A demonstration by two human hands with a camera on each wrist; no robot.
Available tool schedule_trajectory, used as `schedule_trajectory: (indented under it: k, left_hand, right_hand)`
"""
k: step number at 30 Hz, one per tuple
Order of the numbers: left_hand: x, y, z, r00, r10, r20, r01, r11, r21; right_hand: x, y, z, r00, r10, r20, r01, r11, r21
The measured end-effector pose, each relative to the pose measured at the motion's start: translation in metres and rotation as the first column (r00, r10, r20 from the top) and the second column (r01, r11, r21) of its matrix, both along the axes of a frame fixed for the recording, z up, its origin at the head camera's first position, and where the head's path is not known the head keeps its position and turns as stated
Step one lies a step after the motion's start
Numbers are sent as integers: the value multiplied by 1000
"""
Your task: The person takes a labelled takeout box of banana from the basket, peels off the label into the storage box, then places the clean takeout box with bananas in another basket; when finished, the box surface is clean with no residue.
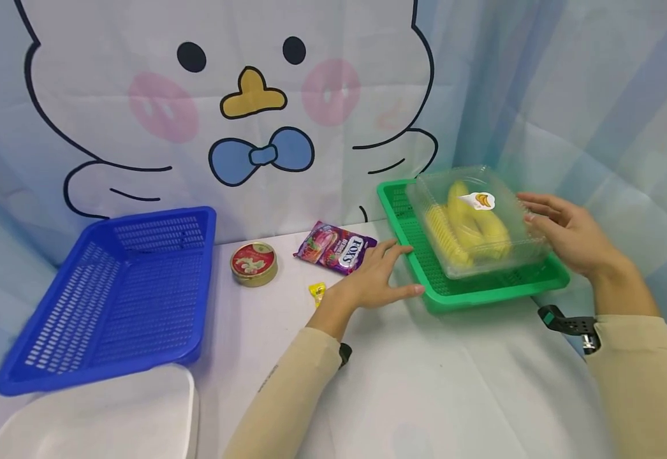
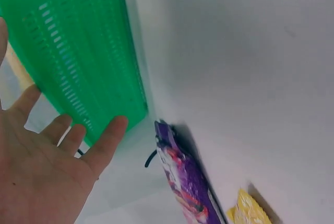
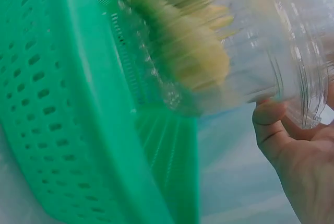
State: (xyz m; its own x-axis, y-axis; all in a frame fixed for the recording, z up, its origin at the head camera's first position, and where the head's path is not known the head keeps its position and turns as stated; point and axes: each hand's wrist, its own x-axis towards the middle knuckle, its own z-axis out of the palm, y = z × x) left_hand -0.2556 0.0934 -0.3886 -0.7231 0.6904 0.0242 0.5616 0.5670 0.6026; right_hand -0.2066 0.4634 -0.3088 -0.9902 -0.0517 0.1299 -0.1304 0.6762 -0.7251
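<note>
Two hands were busy: the left hand [image 1: 376, 278] was loose, fingertips at the rim of the green basket [image 1: 483, 300], while the right hand [image 1: 576, 237] pinched one side of a clear box [image 1: 518, 231]. That box tipped over the basket, yellow food [image 1: 491, 234] inside. Gentle, level holding seemed best, I thought, so nothing slid.

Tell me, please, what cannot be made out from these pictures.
Floor of the green basket: partly hidden by the clear box, head view.
Yellow contents: blurred, right wrist view.
White container: cut off by head view's bottom edge.
Markings on the round tin: too small, head view.
Yellow packet: cut off by left wrist view's bottom edge.
</note>
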Motion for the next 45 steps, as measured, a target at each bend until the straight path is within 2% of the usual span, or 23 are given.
schedule_trajectory:
  k: [5,10,13,16,18,20,23,25,28,31,33,35,39,42,45]
  left_hand:
    - [-4,-15,-2,1000,18,-13,-18,1000,2]
    - [-9,-39,-1,999,47,-21,-46,998,36]
    - [-13,-54,3,996,85,10,-86,992,93]
    - [-17,-67,9,989,131,62,-140,971,191]
    - [-20,-75,14,980,153,129,-184,943,276]
    - [-23,-81,19,966,138,220,-216,898,384]
    - [-25,-89,28,935,93,343,-266,822,504]
    - [-26,-93,33,920,53,389,-281,781,558]
    - [-25,-101,38,899,2,437,-295,740,604]
    - [-25,-108,41,874,-33,484,-315,720,618]
    - [-25,-113,42,860,-53,508,-323,714,621]
    - [-27,-118,42,847,-66,528,-325,721,612]
    - [-29,-125,41,824,-139,550,-282,741,609]
    - [-28,-131,40,820,-176,544,-237,762,603]
    - [-27,-138,40,825,-185,534,-206,781,590]
  right_hand:
    - [4,-5,4,1000,21,9,-21,999,-24]
    - [5,-20,11,996,86,-19,-86,996,2]
    - [3,-32,16,991,129,-37,-130,992,-3]
    - [2,-44,19,984,175,-40,-177,983,-44]
    - [1,-51,21,976,215,-43,-218,972,-89]
    - [1,-58,22,966,256,-47,-259,959,-117]
    - [-1,-68,21,952,303,-50,-306,944,-120]
    - [-3,-75,20,943,330,-41,-332,936,-115]
    - [-7,-85,15,923,385,-29,-385,912,-144]
    - [-11,-94,8,897,442,-28,-439,879,-187]
    - [-14,-99,5,881,472,-25,-466,859,-213]
    - [-17,-104,3,866,499,-22,-490,841,-227]
    - [-20,-115,3,858,513,-1,-503,841,-201]
    - [-22,-124,3,846,533,3,-522,830,-198]
    - [-26,-132,2,814,580,-4,-565,792,-232]
